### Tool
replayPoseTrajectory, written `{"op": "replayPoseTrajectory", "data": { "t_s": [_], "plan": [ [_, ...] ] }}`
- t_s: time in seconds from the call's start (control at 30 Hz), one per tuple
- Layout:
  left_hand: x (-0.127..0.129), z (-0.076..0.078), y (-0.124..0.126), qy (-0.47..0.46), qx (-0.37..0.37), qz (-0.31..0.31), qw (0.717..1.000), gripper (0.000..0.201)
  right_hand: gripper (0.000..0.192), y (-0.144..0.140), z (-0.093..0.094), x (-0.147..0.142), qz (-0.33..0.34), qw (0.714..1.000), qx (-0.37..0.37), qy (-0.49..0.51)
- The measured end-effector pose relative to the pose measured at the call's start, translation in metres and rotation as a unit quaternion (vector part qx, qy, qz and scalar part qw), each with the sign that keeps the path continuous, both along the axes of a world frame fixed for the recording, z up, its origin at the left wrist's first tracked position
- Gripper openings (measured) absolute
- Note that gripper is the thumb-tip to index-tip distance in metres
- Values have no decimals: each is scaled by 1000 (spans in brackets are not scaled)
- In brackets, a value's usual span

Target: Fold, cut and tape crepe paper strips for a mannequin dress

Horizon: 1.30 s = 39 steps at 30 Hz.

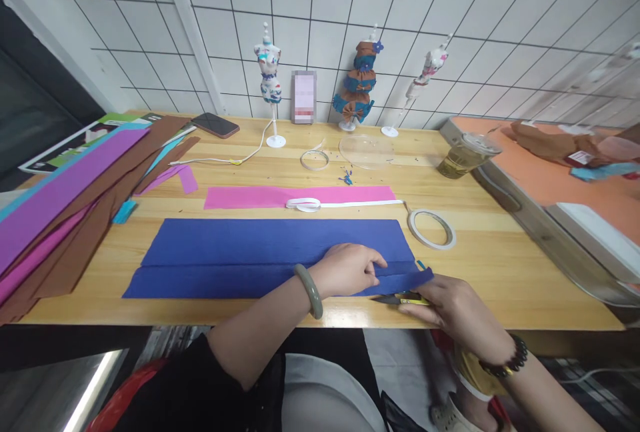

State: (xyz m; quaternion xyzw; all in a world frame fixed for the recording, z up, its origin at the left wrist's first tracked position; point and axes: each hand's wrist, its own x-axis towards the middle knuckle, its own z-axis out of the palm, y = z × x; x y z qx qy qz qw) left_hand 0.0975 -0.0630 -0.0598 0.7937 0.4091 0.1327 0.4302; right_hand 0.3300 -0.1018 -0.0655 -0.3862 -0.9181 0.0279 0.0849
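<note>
A long blue crepe paper sheet (260, 249) lies flat on the wooden table (500, 265); a narrower blue strip runs along its near edge. My left hand (347, 271), with a green bangle at the wrist, pinches the right end of that strip. My right hand (450, 312), with a dark bead bracelet, rests at the table's front edge and holds small scissors (397, 299) with yellow-and-black handles, blades pointing left just under the strip's end.
Behind the blue sheet lie a pink paper strip (260, 197), white tape (350, 204) and a tape roll (432, 228). Purple and brown paper sheets (75, 199) are stacked at left. A drink cup (465, 154), phone (215, 125), three small mannequins and an orange tray (540, 179) stand farther back and right.
</note>
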Motion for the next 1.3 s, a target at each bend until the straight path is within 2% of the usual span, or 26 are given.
{"op": "replayPoseTrajectory", "data": {
  "t_s": [0.37,0.53,0.67,0.87,1.3],
  "plan": [
    [1,1,0,-2,-3,1,1000,28,31,0,2,-3,3,1000,3,6],
    [-7,10,-1,10,6,-9,1000,35,36,0,4,-3,5,1000,22,11],
    [-19,17,-2,47,18,-10,999,38,34,1,5,-5,3,1000,-10,11],
    [-24,12,-4,39,-1,-1,999,37,32,1,7,-10,8,999,-33,8],
    [-25,8,-2,19,-7,1,1000,36,34,1,1,-13,9,1000,0,20]
  ]
}}
